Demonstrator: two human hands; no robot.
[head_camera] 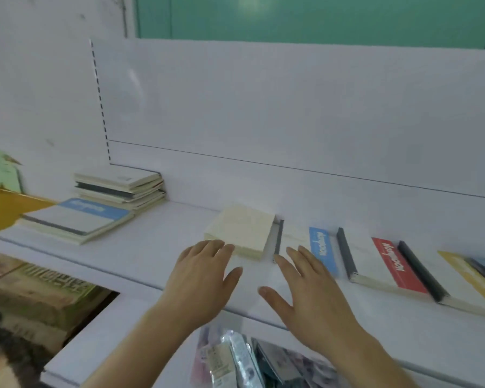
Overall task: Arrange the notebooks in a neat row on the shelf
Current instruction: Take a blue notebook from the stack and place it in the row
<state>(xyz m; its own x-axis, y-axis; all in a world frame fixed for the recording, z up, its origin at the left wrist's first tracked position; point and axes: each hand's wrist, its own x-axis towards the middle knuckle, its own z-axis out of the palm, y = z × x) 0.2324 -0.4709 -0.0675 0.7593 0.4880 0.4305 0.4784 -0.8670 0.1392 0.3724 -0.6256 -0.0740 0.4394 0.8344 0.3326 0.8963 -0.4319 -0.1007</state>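
Two hands flat, fingers straight, gripping nothing: left hand fingertips at the cream notebook, contact unclear; right hand just at its 4 o'clock. Likely squaring it into the row running toward 3 o'clock. Unsorted stack waits at 10 o'clock on the shelf.

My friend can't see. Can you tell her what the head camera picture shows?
Two open hands, left hand and right hand, reach over a white shelf toward a cream notebook. More notebooks lie in a row to its right, and a stack of notebooks sits far left.
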